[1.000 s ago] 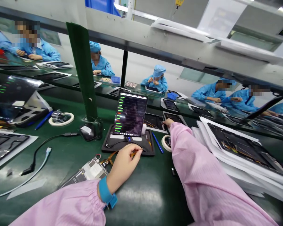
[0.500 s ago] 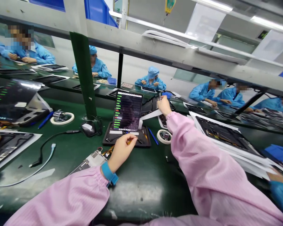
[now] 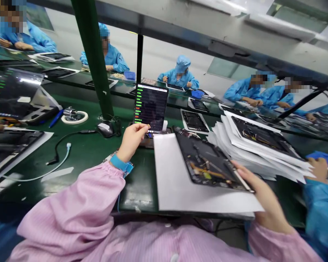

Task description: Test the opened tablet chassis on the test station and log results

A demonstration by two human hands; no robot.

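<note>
My left hand [image 3: 132,141] is closed in a pinch in front of a lit tablet screen [image 3: 151,106]. A small gold tip, like the end of a flex cable [image 3: 148,125], shows at its fingertips; the rest is hidden. The screen stands upright with green and red marks down its left side. On the right, my right hand [image 3: 264,194] grips the edge of an opened tablet housing [image 3: 207,160] together with the white paper sheet [image 3: 168,174] under it. Orange flex cables show inside the tilted housing. A sliver of circuit board [image 3: 109,157] peeks out behind my left wrist.
A tall stack of papers and tablet housings [image 3: 262,145] stands to the right, beside a co-worker's blue sleeve [image 3: 320,203]. A mouse [image 3: 105,128], a cable [image 3: 63,160] and a tape roll [image 3: 75,117] lie left. A green post [image 3: 91,54] rises behind the mouse.
My right hand has come back from the far side of the bench, bringing the tablet housing and paper sheet near me. My left hand has risen slightly, still pinched. The view has tilted down.
</note>
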